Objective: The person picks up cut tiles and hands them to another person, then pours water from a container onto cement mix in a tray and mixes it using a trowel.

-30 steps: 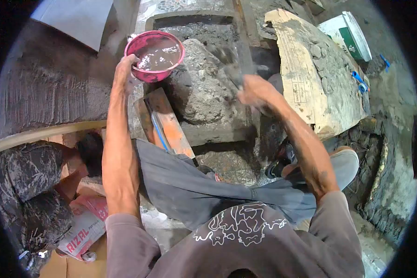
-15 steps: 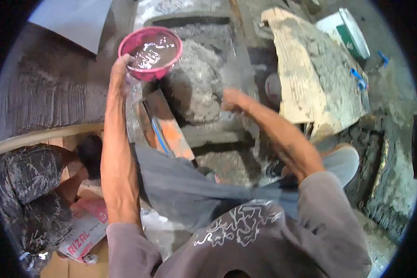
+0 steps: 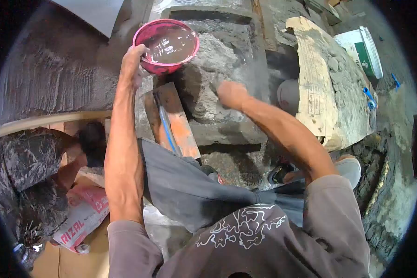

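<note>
My left hand (image 3: 135, 62) grips the near-left rim of a pink plastic bowl (image 3: 197, 46). Murky grey water (image 3: 173, 45) fills much of the bowl, which hangs over the left edge of a shallow rectangular mixing trough (image 3: 236, 129). A heap of grey powdery mix, likely cement (image 3: 206, 99), lies in this trough. Over the right side of the heap my right hand (image 3: 233, 94) is closed, its knuckles upward. A small dark shape shows by its fingers, but I cannot make out what they hold, if anything.
Left of the trough lean boards (image 3: 183, 134) and a blue-edged strip (image 3: 165, 129). Mortar-covered cardboard (image 3: 319, 92) lies to the right, near a white-and-green bucket (image 3: 363, 53). A RIZAL-marked bag (image 3: 81, 222) sits lower left, below a rough dark slab (image 3: 55, 83).
The camera view has shifted, so most surroundings appear farther right. Relative to the heap, my right hand has moved left. My left hand still holds the bowl over the trough's edge.
</note>
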`<act>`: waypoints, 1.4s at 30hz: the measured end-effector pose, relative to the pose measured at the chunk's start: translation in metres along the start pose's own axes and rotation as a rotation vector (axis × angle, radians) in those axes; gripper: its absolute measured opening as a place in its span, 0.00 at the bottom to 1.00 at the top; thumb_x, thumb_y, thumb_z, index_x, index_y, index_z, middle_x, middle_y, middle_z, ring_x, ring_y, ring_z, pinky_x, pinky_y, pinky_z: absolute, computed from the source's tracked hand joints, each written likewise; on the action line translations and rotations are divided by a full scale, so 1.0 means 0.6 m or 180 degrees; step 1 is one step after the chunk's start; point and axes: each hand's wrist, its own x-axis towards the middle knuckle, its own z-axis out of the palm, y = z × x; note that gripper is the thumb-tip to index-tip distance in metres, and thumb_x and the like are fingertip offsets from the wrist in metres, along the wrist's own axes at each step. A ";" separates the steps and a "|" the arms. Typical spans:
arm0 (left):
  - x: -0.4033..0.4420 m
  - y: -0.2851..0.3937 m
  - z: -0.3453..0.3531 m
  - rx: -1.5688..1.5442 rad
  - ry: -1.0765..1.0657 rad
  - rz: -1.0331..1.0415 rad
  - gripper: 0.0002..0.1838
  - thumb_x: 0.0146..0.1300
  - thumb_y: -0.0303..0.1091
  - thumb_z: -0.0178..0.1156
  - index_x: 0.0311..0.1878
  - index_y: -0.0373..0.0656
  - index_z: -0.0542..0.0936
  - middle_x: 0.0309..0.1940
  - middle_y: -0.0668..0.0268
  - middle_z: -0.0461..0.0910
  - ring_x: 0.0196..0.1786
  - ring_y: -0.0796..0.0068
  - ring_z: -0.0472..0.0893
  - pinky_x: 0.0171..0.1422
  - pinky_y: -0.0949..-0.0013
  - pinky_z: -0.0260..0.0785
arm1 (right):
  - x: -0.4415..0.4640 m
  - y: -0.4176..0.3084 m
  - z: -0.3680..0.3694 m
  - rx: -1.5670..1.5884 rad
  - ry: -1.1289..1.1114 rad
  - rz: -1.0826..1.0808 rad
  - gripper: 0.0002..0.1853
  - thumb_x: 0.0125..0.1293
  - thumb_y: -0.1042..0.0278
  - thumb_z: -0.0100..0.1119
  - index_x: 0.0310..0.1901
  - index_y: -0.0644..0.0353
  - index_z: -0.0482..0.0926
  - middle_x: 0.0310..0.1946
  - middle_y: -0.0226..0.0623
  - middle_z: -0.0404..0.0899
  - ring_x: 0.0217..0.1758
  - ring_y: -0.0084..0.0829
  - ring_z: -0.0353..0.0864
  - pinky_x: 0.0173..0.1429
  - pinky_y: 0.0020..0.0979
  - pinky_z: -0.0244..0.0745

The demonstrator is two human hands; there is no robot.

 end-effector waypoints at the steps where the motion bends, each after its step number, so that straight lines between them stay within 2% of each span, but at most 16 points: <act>1: -0.009 -0.004 -0.001 0.0006 -0.0090 -0.0021 0.13 0.53 0.36 0.58 0.40 0.43 0.74 0.31 0.70 0.72 0.40 0.75 0.73 0.46 0.62 0.72 | -0.001 0.004 0.004 0.0163 -0.0174 0.0008 0.07 0.49 0.70 0.59 0.26 0.67 0.80 0.27 0.54 0.81 0.34 0.46 0.85 0.35 0.46 0.79; 4: -0.008 0.004 0.010 -0.0044 -0.0118 0.0380 0.14 0.54 0.37 0.57 0.42 0.42 0.74 0.31 0.70 0.72 0.38 0.75 0.74 0.46 0.62 0.72 | -0.004 0.052 0.007 0.1761 -0.0776 0.0331 0.12 0.54 0.64 0.59 0.31 0.66 0.83 0.27 0.50 0.83 0.31 0.41 0.85 0.34 0.42 0.79; 5: -0.002 -0.002 0.002 0.0255 -0.0165 0.0520 0.10 0.58 0.38 0.58 0.39 0.44 0.74 0.32 0.68 0.74 0.36 0.72 0.76 0.38 0.65 0.75 | 0.003 0.055 -0.003 0.1939 -0.0973 0.0235 0.13 0.55 0.63 0.58 0.32 0.66 0.83 0.27 0.50 0.83 0.30 0.41 0.84 0.34 0.42 0.79; 8: 0.008 -0.008 -0.001 0.0235 -0.0089 0.0306 0.12 0.57 0.38 0.58 0.43 0.45 0.73 0.35 0.68 0.73 0.38 0.72 0.76 0.43 0.60 0.77 | -0.055 0.032 -0.009 0.1248 -0.1125 0.0033 0.17 0.54 0.60 0.56 0.32 0.69 0.82 0.28 0.55 0.82 0.28 0.47 0.83 0.36 0.44 0.79; 9: 0.012 -0.011 -0.004 0.0168 -0.0116 0.0331 0.13 0.57 0.38 0.58 0.44 0.46 0.73 0.35 0.68 0.73 0.38 0.71 0.76 0.43 0.58 0.77 | -0.082 0.025 0.010 0.1275 -0.0731 0.0402 0.18 0.52 0.60 0.57 0.32 0.71 0.82 0.30 0.58 0.82 0.28 0.49 0.82 0.37 0.44 0.79; 11: 0.018 -0.011 0.001 0.0127 -0.0136 0.0383 0.14 0.56 0.38 0.58 0.44 0.46 0.73 0.36 0.67 0.73 0.38 0.71 0.76 0.43 0.56 0.77 | -0.147 0.015 -0.011 0.0987 -0.1117 0.0592 0.17 0.51 0.63 0.56 0.32 0.73 0.81 0.34 0.62 0.81 0.35 0.52 0.83 0.42 0.44 0.79; 16: 0.028 -0.021 -0.002 0.0321 -0.0286 0.0425 0.16 0.55 0.39 0.58 0.46 0.47 0.73 0.38 0.68 0.73 0.41 0.71 0.75 0.46 0.54 0.76 | -0.254 -0.051 -0.006 0.0916 -0.0234 0.1088 0.21 0.52 0.68 0.63 0.43 0.75 0.70 0.35 0.65 0.80 0.42 0.59 0.83 0.48 0.49 0.78; 19: -0.003 -0.004 0.024 0.0293 -0.0020 0.0407 0.12 0.55 0.34 0.54 0.42 0.41 0.76 0.33 0.70 0.73 0.37 0.77 0.71 0.43 0.71 0.64 | -0.202 -0.079 0.043 0.0778 -0.0483 0.0993 0.22 0.52 0.71 0.63 0.47 0.75 0.71 0.38 0.62 0.81 0.43 0.57 0.83 0.48 0.48 0.79; 23: -0.004 -0.004 0.031 0.0365 0.0049 0.0482 0.16 0.55 0.34 0.54 0.46 0.39 0.77 0.34 0.70 0.74 0.38 0.78 0.71 0.44 0.71 0.65 | -0.091 -0.053 0.178 0.1045 0.0082 0.0888 0.19 0.52 0.69 0.62 0.43 0.74 0.76 0.39 0.58 0.82 0.42 0.55 0.83 0.46 0.48 0.79; 25: 0.006 -0.003 0.027 0.0708 0.0131 0.0604 0.19 0.55 0.33 0.55 0.50 0.37 0.76 0.35 0.70 0.74 0.38 0.79 0.72 0.45 0.72 0.67 | -0.086 -0.065 0.086 0.0779 -0.0279 0.0404 0.13 0.50 0.71 0.59 0.33 0.74 0.78 0.35 0.59 0.82 0.39 0.51 0.84 0.43 0.46 0.79; 28: -0.006 -0.004 0.028 0.0513 0.0054 0.0570 0.20 0.56 0.32 0.55 0.52 0.36 0.75 0.34 0.68 0.76 0.34 0.78 0.74 0.42 0.72 0.68 | -0.110 -0.050 -0.055 0.1821 -0.1251 0.0907 0.12 0.49 0.70 0.59 0.30 0.73 0.79 0.26 0.49 0.82 0.30 0.43 0.84 0.36 0.43 0.77; 31: 0.020 -0.023 0.021 0.0860 0.0189 0.0597 0.25 0.55 0.36 0.57 0.56 0.35 0.74 0.38 0.62 0.80 0.39 0.74 0.78 0.46 0.69 0.71 | -0.147 -0.018 -0.074 0.1961 -0.0951 0.0573 0.12 0.50 0.68 0.59 0.27 0.72 0.78 0.19 0.43 0.78 0.24 0.38 0.82 0.31 0.41 0.75; 33: 0.033 -0.037 0.017 0.1249 0.0397 0.0813 0.28 0.55 0.37 0.58 0.60 0.34 0.73 0.43 0.60 0.80 0.44 0.72 0.79 0.51 0.69 0.71 | -0.203 -0.040 -0.146 0.1959 -0.0790 0.0810 0.17 0.51 0.62 0.58 0.27 0.73 0.82 0.24 0.52 0.82 0.30 0.42 0.85 0.38 0.44 0.77; 36: 0.032 -0.039 0.036 0.0765 0.0428 0.0907 0.20 0.53 0.34 0.55 0.50 0.37 0.76 0.30 0.68 0.76 0.31 0.77 0.74 0.37 0.71 0.68 | -0.153 -0.015 -0.155 0.1411 -0.0521 0.0830 0.15 0.48 0.65 0.59 0.31 0.73 0.82 0.26 0.54 0.83 0.34 0.44 0.86 0.42 0.43 0.78; 39: 0.023 -0.027 0.043 0.0843 0.0388 0.0542 0.30 0.56 0.36 0.58 0.62 0.34 0.71 0.48 0.60 0.78 0.47 0.71 0.78 0.53 0.68 0.71 | -0.051 0.015 -0.122 0.0539 0.0010 0.0553 0.14 0.48 0.68 0.61 0.33 0.70 0.84 0.28 0.53 0.83 0.33 0.46 0.86 0.42 0.43 0.80; 42: 0.043 -0.053 0.036 0.0457 0.0311 0.0638 0.29 0.55 0.35 0.58 0.61 0.34 0.72 0.45 0.61 0.79 0.46 0.72 0.78 0.53 0.68 0.71 | -0.001 0.019 -0.119 0.0448 -0.0023 0.0654 0.12 0.46 0.68 0.66 0.32 0.66 0.85 0.31 0.52 0.84 0.35 0.48 0.86 0.39 0.43 0.81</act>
